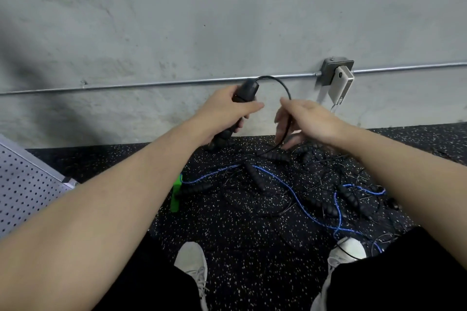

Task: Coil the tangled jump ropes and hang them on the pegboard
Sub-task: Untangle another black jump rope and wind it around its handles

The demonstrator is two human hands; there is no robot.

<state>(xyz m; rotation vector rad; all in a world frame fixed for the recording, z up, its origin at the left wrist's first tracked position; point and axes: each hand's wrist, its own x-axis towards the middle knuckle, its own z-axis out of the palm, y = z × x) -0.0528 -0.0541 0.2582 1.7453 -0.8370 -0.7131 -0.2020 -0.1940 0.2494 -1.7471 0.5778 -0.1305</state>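
My left hand (227,111) grips a black jump rope handle (246,89), held upright in front of the wall. Its black cord (278,83) arcs from the handle's top over to my right hand (305,118), which pinches the cord and lets it run down toward the floor. Below my hands a tangle of jump ropes (290,184) lies on the speckled black floor: several black ribbed handles, thin black cords and a blue cord (285,182). A green handle (176,193) lies at the tangle's left. The pegboard (22,189), grey and perforated, is at the left edge.
A grey concrete wall stands right behind the tangle, with a metal conduit (151,83) and an outlet box holding a white charger (341,83). My two white shoes (193,260) stand at the near side of the ropes; the right shoe (350,250) touches the cords.
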